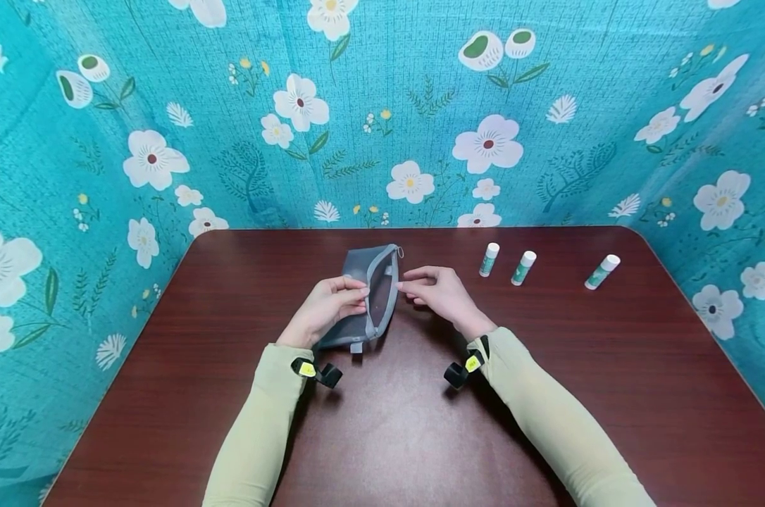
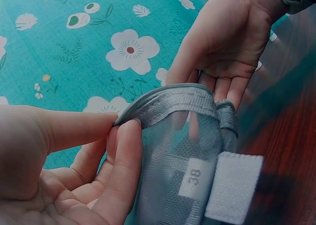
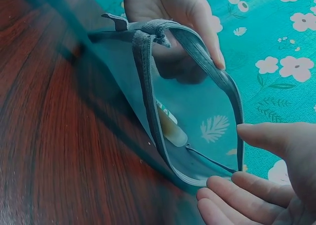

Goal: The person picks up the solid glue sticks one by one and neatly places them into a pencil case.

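Pouch, one: grey mesh pouch (image 1: 359, 264), lying on the table (image 1: 389, 422) a little left of centre, mouth gaping toward the right. Fittings: grey bound rim, ring (image 1: 401, 251) at the far corner, white label (image 2: 194, 179) marked 38, larger pale tab (image 2: 234, 188) beside it.

Contents, as seen through the mouth: one pale tube (image 3: 173, 128) with a green-and-white part, only partly visible.

Left hand, one (image 1: 328, 306): thumb and fingertips pinching the pouch's rim on the left side of its mouth.

Right hand, one (image 1: 444, 296): at the opposite side of the mouth, thumb and fingers spread apart and loosely extended, tips touching the rim.

Sticks, three, white-capped with green labels, set to the right of the right hand: left stick (image 1: 489, 260) and middle stick (image 1: 523, 268) near each other, right stick (image 1: 601, 272) farther off.

Sleeves, two, pale green, each with a black wrist device bearing a yellow sticker.

Backdrop, one: turquoise flowered cloth (image 1: 357, 105), hanging behind the dark red-brown tabletop.
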{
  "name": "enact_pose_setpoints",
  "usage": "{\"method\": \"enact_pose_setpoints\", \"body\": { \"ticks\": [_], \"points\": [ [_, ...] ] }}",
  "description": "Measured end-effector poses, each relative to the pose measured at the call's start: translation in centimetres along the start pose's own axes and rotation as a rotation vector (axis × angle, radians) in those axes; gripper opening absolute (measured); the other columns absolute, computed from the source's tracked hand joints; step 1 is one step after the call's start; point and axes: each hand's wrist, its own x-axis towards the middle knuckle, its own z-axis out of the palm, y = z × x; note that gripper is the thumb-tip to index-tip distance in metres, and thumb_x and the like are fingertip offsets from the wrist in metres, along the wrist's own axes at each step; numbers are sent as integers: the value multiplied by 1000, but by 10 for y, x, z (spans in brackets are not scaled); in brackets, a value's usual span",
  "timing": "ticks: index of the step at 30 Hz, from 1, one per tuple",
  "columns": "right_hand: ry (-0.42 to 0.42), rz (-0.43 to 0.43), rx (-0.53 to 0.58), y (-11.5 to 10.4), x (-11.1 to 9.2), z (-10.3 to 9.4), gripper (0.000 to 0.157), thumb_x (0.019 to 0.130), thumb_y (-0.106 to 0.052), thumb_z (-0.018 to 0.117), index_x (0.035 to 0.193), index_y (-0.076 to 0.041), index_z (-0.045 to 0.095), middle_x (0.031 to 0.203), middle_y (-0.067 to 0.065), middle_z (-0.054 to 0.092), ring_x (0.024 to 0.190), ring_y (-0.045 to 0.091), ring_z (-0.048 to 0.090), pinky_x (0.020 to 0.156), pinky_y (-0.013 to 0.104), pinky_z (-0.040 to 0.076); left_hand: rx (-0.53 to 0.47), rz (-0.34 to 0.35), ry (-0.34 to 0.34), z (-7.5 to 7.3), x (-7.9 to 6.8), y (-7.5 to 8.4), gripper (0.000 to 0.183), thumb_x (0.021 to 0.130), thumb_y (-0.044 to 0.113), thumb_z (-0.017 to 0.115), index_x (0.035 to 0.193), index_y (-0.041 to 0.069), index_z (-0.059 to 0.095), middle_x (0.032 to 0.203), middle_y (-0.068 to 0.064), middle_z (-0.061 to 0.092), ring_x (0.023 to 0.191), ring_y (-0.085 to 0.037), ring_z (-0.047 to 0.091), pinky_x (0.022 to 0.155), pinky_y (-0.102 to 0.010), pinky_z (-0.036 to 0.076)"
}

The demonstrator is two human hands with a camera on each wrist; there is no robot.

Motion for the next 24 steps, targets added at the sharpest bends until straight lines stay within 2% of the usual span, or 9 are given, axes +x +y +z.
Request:
{"method": "enact_pose_setpoints", "body": {
  "ticks": [7,17,24],
  "points": [
    [16,-11,-6,4,-1,-10,64,74,-44,77,121,-4,61,101,11,68,93,30,64,82,43,52,3,17,1,0,0,-1,28,88,6,65,110,-9,57,97,-15,58,76,-18,62,79,-33,54],
    [35,-26,-10,3,-8,-25,58,77,-46,74,121,-10,62,108,7,66,100,28,62,86,43,50,-2,23,-13,0,-1,-1,28,89,5,64,111,-11,56,98,-16,57,76,-18,61,78,-32,54],
    [93,-61,-44,3,-14,-34,53,76,-48,74,119,-17,64,110,2,64,101,28,60,88,45,48,2,22,-17,0,-1,-2,40,89,6,64,118,-16,50,97,-16,58,76,-17,61,79,-32,54]
  ]
}}
